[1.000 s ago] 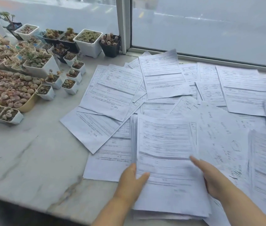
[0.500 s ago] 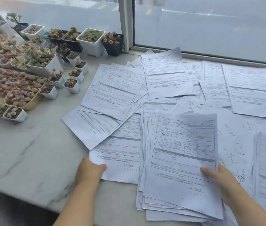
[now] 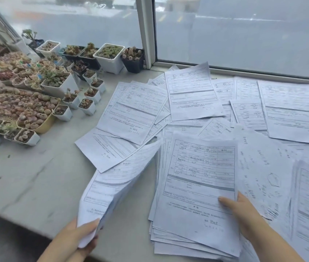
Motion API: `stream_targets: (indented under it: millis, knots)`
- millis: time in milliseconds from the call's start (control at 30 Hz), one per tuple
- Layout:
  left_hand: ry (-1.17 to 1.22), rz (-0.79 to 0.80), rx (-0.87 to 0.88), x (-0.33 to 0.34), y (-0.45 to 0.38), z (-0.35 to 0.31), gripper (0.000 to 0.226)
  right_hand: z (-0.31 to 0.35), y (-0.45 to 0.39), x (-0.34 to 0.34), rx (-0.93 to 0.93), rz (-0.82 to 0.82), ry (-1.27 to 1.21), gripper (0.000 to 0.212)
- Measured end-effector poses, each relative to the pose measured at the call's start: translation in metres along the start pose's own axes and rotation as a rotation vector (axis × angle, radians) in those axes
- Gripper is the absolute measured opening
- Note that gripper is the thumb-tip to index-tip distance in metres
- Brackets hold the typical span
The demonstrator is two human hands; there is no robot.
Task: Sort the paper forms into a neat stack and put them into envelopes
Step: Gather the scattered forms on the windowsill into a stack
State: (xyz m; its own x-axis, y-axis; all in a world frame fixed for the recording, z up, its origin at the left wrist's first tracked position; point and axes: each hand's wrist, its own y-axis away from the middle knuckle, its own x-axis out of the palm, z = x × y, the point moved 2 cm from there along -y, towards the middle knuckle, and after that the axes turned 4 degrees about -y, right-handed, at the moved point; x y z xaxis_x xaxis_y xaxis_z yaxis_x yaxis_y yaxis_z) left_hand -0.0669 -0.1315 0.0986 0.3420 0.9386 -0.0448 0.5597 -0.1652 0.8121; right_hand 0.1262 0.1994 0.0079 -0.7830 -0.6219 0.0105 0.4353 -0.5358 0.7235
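The forms (image 3: 197, 178) are showing as thin matt white paper, printed grey, one sheet (image 3: 119, 178) bending softly. The counter (image 3: 27, 178) is looking like smooth pale marble with faint veins. The small pots (image 3: 110, 59) are appearing as smooth plastic, white or black.

This looks like a windowside spot in an office or a home, and I cannot tell which. A pale marble-patterned surface (image 3: 27, 178) runs under a big window (image 3: 244, 35) with a white frame, a street showing through it. Beyond the left hand (image 3: 74, 237), small pots of succulents (image 3: 55, 84) crowd the sill. Ahead of the right hand (image 3: 244, 214), printed paper forms (image 3: 193, 91) lie scattered, suggesting clerical work.
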Motion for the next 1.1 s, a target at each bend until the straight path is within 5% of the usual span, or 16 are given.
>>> stream_targets:
  millis: [167, 233, 433, 633, 733, 833, 1000, 1100]
  knots:
    - [-0.243, 0.008, 0.173, 0.046, 0.003, 0.035, 0.032, 0.007, -0.001, 0.024, 0.015, 0.09, -0.05, 0.029]
    - [-0.354, -0.022, 0.218, 0.071, -0.01, 0.056, 0.052, 0.011, -0.001, 0.027, 0.104, 0.114, -0.149, 0.026]
    - [-0.643, 0.013, 0.354, 0.132, -0.037, 0.062, 0.04, 0.012, -0.003, 0.031, 0.136, 0.285, -0.158, 0.045]
    - [-0.673, 0.19, 0.295, 0.1, -0.053, 0.046, 0.019, 0.01, -0.005, 0.028, 0.057, 0.085, -0.001, 0.032]
    - [-0.647, -0.056, 0.379, 0.064, -0.07, 0.02, 0.005, 0.019, -0.001, 0.011, 0.022, 0.023, -0.005, 0.023]
    - [-0.764, -0.186, 0.603, 0.038, -0.089, -0.028, 0.015, 0.025, 0.003, 0.004, 0.018, -0.058, -0.013, 0.018]
    - [-1.122, -0.101, 0.96, 0.034, -0.156, -0.121, 0.043, 0.04, 0.01, 0.023, 0.09, -0.136, 0.057, 0.018]
    - [-1.46, 0.008, 0.895, 0.051, -0.198, -0.156, 0.087, 0.049, 0.014, 0.03, 0.077, -0.201, 0.125, 0.016]
